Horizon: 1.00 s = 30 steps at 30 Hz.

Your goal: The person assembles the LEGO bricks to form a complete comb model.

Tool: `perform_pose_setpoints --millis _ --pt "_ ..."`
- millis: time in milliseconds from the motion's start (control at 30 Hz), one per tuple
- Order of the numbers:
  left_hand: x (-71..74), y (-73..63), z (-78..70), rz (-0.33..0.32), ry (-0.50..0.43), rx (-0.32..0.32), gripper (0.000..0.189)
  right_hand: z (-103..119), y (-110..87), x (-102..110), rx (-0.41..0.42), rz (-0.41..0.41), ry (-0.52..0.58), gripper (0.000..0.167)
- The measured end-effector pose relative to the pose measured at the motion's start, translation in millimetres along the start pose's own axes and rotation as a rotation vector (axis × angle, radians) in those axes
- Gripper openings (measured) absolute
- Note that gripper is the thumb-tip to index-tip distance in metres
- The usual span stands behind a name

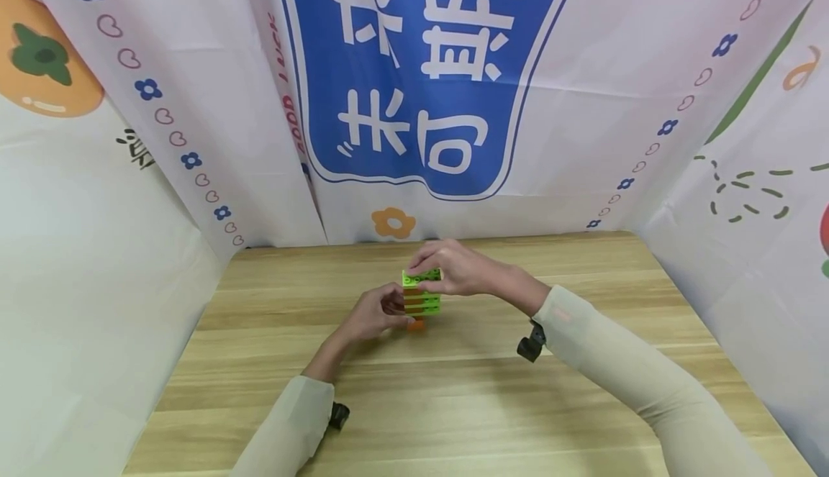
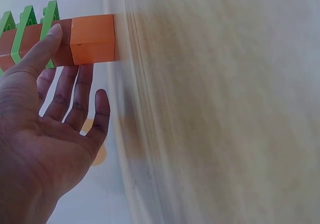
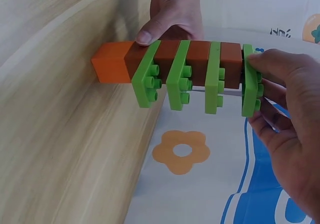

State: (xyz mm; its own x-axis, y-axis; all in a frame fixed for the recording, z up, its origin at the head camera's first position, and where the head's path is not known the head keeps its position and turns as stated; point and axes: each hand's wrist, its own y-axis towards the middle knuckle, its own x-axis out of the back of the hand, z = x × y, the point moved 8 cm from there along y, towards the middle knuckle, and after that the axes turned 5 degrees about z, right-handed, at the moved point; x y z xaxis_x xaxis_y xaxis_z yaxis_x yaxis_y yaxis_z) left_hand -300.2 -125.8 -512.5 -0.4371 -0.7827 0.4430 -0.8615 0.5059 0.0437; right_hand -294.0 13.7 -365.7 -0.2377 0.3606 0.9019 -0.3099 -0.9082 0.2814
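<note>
A tower of toy building bricks (image 3: 198, 58) stands on the wooden table, with an orange brick (image 2: 92, 38) at its foot. Above that, brown bricks alternate with flat green bricks that jut out to one side and carry studs. My left hand (image 1: 370, 313) pinches the tower low down, its thumb on the lowest brown brick and its fingers behind. At the top, my right hand (image 1: 456, 268) grips the uppermost flat green brick (image 3: 248, 96) between thumb and fingers. In the right wrist view, this brick sits slightly tilted against the brown brick (image 3: 231, 66) beneath it.
The wooden table (image 1: 453, 405) extends around the tower. Behind it hangs a printed cloth (image 1: 570, 139) with a blue panel, and more cloth rises at both sides. Each sleeve has a small black device (image 1: 531, 344) at the wrist.
</note>
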Motion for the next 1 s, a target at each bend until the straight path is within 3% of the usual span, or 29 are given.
perform_pose_setpoints --millis 267,1000 --pt "1.7 -1.2 2.5 -0.004 0.014 0.012 0.032 2.6 3.8 -0.4 -0.054 0.041 0.012 0.027" --pt "2.8 0.5 1.0 0.005 0.036 0.029 0.033 1.6 -1.4 -2.2 -0.056 -0.027 -0.020 0.027"
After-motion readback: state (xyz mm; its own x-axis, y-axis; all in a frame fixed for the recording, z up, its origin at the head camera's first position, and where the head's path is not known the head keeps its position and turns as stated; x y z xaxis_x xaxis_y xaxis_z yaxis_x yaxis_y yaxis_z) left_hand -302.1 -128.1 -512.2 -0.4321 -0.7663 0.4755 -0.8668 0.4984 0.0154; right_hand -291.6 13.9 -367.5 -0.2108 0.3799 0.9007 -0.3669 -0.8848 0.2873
